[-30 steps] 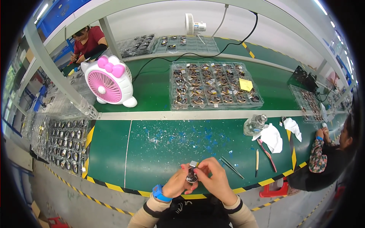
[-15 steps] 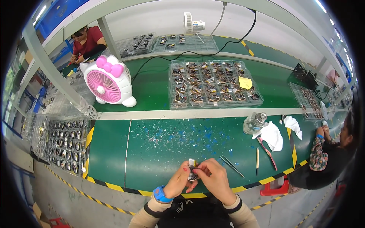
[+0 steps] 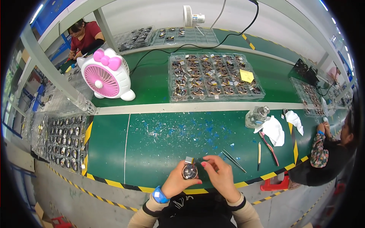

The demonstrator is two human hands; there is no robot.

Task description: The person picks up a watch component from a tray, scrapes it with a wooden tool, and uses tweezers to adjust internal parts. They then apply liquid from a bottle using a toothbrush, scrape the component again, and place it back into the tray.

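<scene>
My left hand [image 3: 178, 178] is closed round a round watch-like electronic assembly [image 3: 189, 171], its shiny dark face turned up. A flat silver-white piece [image 3: 189, 160] with a yellowish edge sticks up from its far side. Close by on the right, my right hand [image 3: 220, 175] is closed in a pinch beside that piece. Something small and dark shows at its fingertips, too small to name. Both hands are over the near edge of the green bench. A pair of tweezers [image 3: 234, 161] lies to the right of my right hand.
Blue and white scraps [image 3: 175, 131] litter the green bench [image 3: 110, 152]. To the right are a wooden stick [image 3: 259, 155], red toothbrush [image 3: 268, 148], glass bottle [image 3: 255, 118] and white cloth [image 3: 274, 131]. Beyond stand a part-filled tray [image 3: 216, 99] and pink-white fan [image 3: 102, 78]. Co-workers sit at both sides.
My right hand has drawn slightly right, away from the round assembly, with its fingers still pinched. My left hand has turned the assembly so its face shows. The view has shifted slightly.
</scene>
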